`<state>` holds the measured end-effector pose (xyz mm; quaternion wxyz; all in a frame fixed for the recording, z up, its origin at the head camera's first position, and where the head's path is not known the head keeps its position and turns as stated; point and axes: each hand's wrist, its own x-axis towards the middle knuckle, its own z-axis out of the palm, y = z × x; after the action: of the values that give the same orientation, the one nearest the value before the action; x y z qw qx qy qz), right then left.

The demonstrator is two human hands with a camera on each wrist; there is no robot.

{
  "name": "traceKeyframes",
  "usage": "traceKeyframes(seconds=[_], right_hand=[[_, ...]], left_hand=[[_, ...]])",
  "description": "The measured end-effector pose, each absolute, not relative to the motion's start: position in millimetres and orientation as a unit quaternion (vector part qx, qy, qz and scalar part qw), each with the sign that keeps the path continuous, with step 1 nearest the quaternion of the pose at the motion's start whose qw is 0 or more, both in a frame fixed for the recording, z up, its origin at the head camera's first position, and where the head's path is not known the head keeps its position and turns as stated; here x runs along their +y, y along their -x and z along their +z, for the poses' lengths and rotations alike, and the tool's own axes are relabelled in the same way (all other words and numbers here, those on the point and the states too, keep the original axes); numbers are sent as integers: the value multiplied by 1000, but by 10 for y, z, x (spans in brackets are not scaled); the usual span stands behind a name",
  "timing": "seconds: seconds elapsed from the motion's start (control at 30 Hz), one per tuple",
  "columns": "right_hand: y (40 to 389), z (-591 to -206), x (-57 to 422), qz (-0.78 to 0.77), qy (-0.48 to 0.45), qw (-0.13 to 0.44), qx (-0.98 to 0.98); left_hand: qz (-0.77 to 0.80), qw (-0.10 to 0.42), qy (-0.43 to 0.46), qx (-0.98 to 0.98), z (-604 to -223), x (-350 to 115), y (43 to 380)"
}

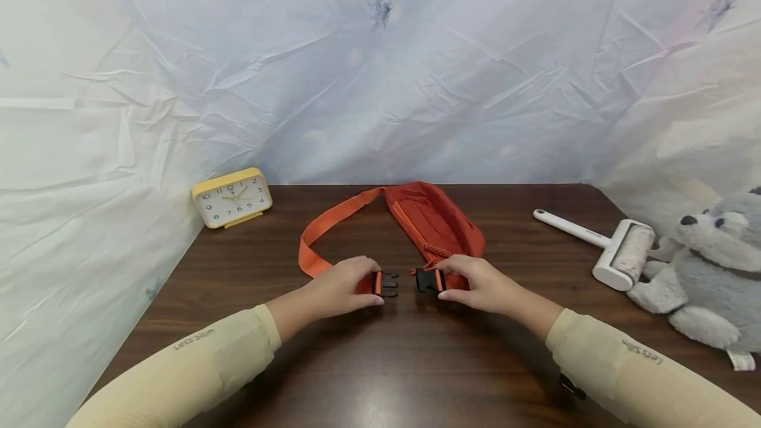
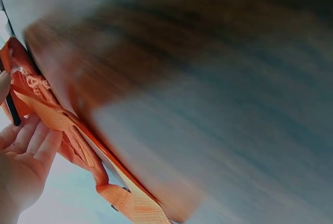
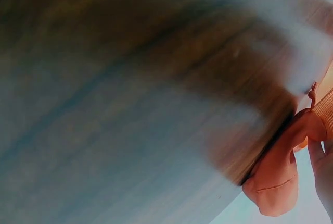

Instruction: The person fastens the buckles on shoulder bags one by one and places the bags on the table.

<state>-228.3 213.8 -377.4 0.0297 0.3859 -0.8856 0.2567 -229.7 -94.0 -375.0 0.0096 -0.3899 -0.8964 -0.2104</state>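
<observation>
An orange-red waist bag (image 1: 436, 216) lies on the dark wooden table, its orange strap (image 1: 327, 223) looping round to the left. My left hand (image 1: 341, 286) pinches the black pronged half of the buckle (image 1: 389, 285) between thumb and fingers. Facing it across a small gap, the black socket half of the buckle (image 1: 425, 279) is pinched by my right hand (image 1: 481, 286). The two halves are apart. In the left wrist view the strap (image 2: 140, 198) trails from the left hand (image 2: 26, 161). Only a little of the right hand (image 3: 322, 177) shows in the right wrist view, beside the bag (image 3: 276, 187).
A yellow alarm clock (image 1: 233, 198) stands at the table's back left. To the right lie a white lint roller (image 1: 621, 253) and a grey plush toy (image 1: 707, 276). A pale printed sheet (image 1: 380, 84) hangs behind the table (image 1: 380, 362).
</observation>
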Motion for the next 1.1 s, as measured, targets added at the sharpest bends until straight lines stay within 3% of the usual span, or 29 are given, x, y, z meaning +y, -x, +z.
traceKeyframes(seconds=[1.1], right_hand=[[2292, -3712, 2092, 258, -389, 7, -884]], left_hand=[[-223, -12, 376, -900, -3723, -843, 2312]])
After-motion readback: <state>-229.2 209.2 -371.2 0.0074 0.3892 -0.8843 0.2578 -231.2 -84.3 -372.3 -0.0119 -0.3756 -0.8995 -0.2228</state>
